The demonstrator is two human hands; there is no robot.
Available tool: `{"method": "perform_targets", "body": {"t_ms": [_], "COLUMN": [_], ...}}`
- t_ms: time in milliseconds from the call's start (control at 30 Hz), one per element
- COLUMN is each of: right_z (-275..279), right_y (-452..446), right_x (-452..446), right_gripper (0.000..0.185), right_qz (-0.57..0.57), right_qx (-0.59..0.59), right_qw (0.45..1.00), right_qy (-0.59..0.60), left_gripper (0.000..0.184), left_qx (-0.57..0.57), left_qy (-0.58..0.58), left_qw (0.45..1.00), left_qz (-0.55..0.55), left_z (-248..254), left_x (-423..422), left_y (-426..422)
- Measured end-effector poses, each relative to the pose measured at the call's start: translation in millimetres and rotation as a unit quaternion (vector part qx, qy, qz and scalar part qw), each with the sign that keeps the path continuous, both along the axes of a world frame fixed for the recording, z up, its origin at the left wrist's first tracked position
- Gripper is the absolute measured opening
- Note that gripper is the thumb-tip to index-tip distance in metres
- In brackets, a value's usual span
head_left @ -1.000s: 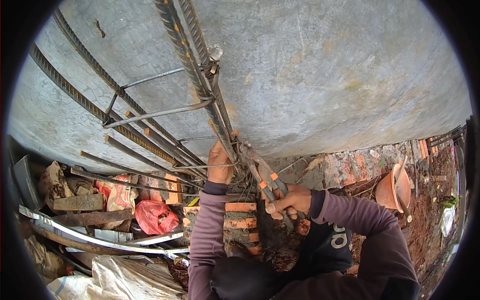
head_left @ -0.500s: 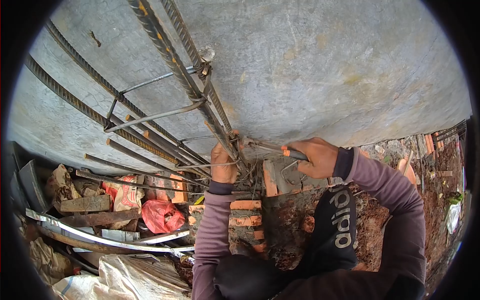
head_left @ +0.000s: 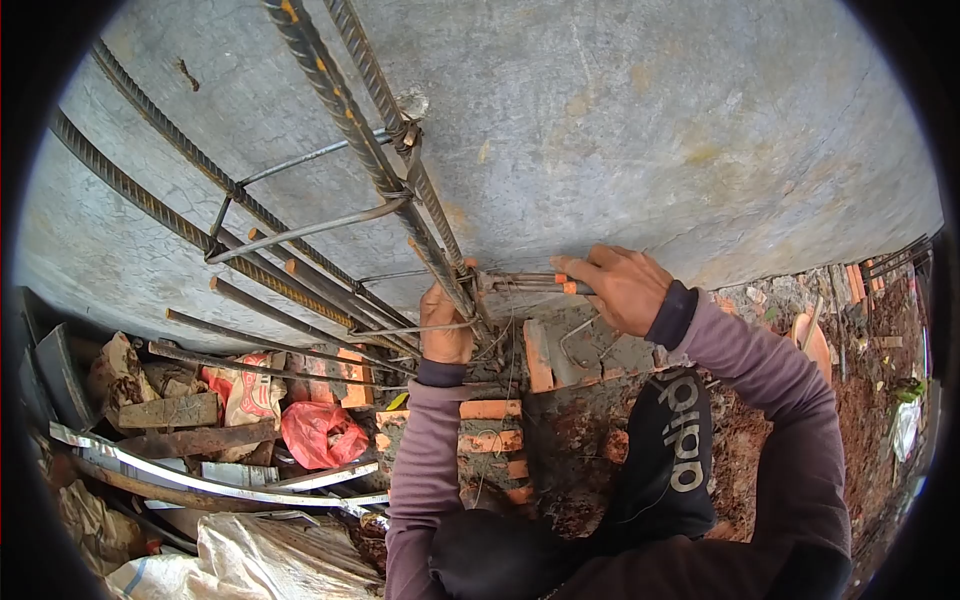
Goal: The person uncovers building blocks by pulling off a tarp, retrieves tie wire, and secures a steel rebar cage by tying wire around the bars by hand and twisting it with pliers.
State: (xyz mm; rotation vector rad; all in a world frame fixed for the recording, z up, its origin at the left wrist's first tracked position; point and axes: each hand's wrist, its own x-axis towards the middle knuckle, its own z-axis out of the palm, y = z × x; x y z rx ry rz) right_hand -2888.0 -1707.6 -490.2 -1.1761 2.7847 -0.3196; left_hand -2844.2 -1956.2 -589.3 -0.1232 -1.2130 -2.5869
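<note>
At far left, a dirty white woven sack [head_left: 255,555] is cut off by the bottom of the view, and behind it scrap and rubble overlap too closely to sort out. Near it lies a crumpled red plastic bag [head_left: 323,436]. Above, long ribbed steel bars [head_left: 150,196], rust-marked, run down toward the centre, their upper ends lost in the dark rim of the lens. The left hand [head_left: 447,325] is at the foot of a thick upright ribbed bar [head_left: 350,110] near the grey concrete wall [head_left: 640,130]; its fingers pass behind the steel, so whether they are closed on it cannot be told. A thin metal rod crosses in front of this hand. Just to the right, metal pincers with orange-banded dark handles [head_left: 562,280] lie nearly level, their head against the bars' lower end; what the tips bite on is too small to make out. The right hand [head_left: 628,290] has its fingers clamped on those handles, covering their ends. Farther right, an orange bucket [head_left: 820,345] is mostly hidden by the purple right sleeve [head_left: 765,385].
</note>
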Motion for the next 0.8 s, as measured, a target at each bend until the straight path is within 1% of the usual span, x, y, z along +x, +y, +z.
{"method": "perform_targets", "body": {"t_ms": [67, 100, 133, 167, 200, 233, 267, 367, 467, 533, 567, 600, 633, 667, 700, 767, 800], "right_z": [4, 7, 13, 22, 32, 37, 32, 21, -1, -20, -27, -31, -34, -39, -41, -33, -28], "right_y": [2, 3, 2, 0, -4, -7, -7, -10, -17, -24, -27, -28, -27, -26, -25, -21, -21], "right_x": [-16, -26, -34, -41, -47, -51, -47, -16, 33, 45, 48, 52, 50, 49, 48, 47, 49], "right_gripper": [0.041, 0.039, 0.036, 0.035, 0.038, 0.042, 0.043, 0.035, 0.029, 0.034, 0.036, 0.035, 0.035, 0.035, 0.035, 0.029, 0.027], "right_qz": [0.042, 0.064, 0.041, 0.018, -0.004, -0.024, -0.008, -0.017, -0.091, -0.066, -0.054, -0.056, -0.041, -0.028, -0.013, -0.036, -0.044], "right_qx": [0.002, 0.003, 0.003, 0.003, 0.001, 0.000, -0.041, -0.094, -0.222, -0.274, -0.297, -0.321, -0.313, -0.309, -0.309, -0.312, -0.311], "right_qw": [0.997, 0.994, 0.979, 0.952, 0.913, 0.863, 0.829, 0.799, 0.736, 0.760, 0.770, 0.750, 0.755, 0.757, 0.758, 0.733, 0.719], "right_qy": [-0.059, -0.086, -0.197, -0.306, -0.408, -0.505, -0.557, -0.594, -0.633, -0.586, -0.562, -0.576, -0.575, -0.575, -0.574, -0.603, -0.620], "left_gripper": [0.036, 0.037, 0.039, 0.040, 0.041, 0.043, 0.044, 0.037, 0.036, 0.035, 0.035, 0.035, 0.035, 0.037, 0.037, 0.038, 0.040], "left_qx": [0.008, -0.004, -0.016, -0.028, -0.032, -0.034, -0.035, -0.007, -0.016, -0.035, -0.040, -0.043, -0.049, -0.067, -0.112, -0.205, -0.238], "left_qy": [-0.010, -0.010, -0.011, -0.013, -0.017, -0.022, -0.029, -0.010, -0.011, 0.008, 0.010, 0.008, 0.001, -0.002, -0.026, -0.068, -0.065], "left_qw": [1.000, 1.000, 1.000, 0.999, 0.999, 0.999, 0.999, 0.999, 1.000, 0.999, 0.999, 0.998, 0.997, 0.997, 0.991, 0.972, 0.963], "left_qz": [0.027, 0.013, -0.002, -0.017, -0.011, -0.002, 0.007, -0.031, -0.014, -0.010, 0.014, 0.035, 0.053, 0.047, 0.062, 0.094, 0.105], "left_z": [-1, -4, -10, -14, -12, -11, -10, -7, -14, -15, -11, -9, -8, -8, -7, -1, -5], "left_x": [-1, -3, -4, -3, -4, -4, -3, -4, -6, -5, -4, -3, 0, 2, 6, 16, 21], "left_y": [3, 0, -6, -9, -8, -7, -5, -6, -1, -4, -2, 3, 6, 4, 3, 2, -3]}}
